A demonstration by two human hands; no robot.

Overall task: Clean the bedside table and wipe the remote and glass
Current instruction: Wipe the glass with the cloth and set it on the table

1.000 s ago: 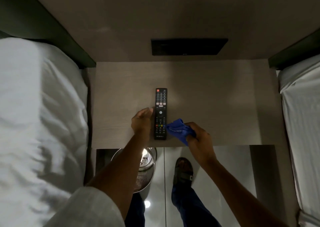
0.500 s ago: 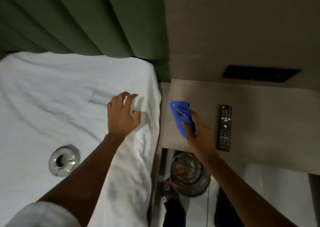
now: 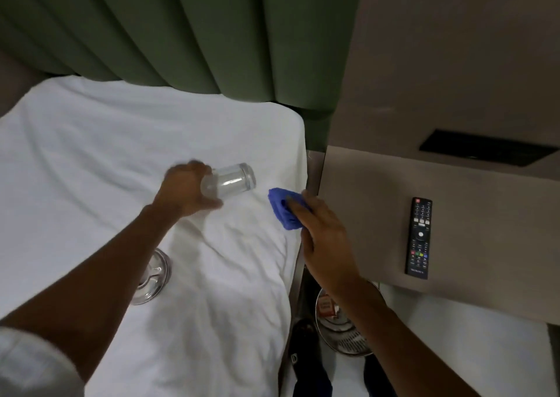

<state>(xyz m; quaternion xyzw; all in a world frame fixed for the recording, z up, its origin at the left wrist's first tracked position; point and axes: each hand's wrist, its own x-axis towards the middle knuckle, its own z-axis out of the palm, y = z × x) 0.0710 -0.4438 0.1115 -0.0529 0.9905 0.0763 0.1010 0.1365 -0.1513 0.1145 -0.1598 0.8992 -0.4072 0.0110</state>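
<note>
The left hand (image 3: 185,190) wraps its fingers around one end of the glass (image 3: 231,180) and holds it tipped on its side, over the white bed sheet (image 3: 91,160). The right hand (image 3: 324,229) pinches the blue cloth (image 3: 283,210), just beside the glass. The glass looks slippery, so it could slide out when rubbed, but the bed is soft. The remote (image 3: 419,239) lies on the bedside table (image 3: 485,214), well away from the glass. A glass ashtray (image 3: 151,281) sits under the left arm. An elbow could bump it.
</note>
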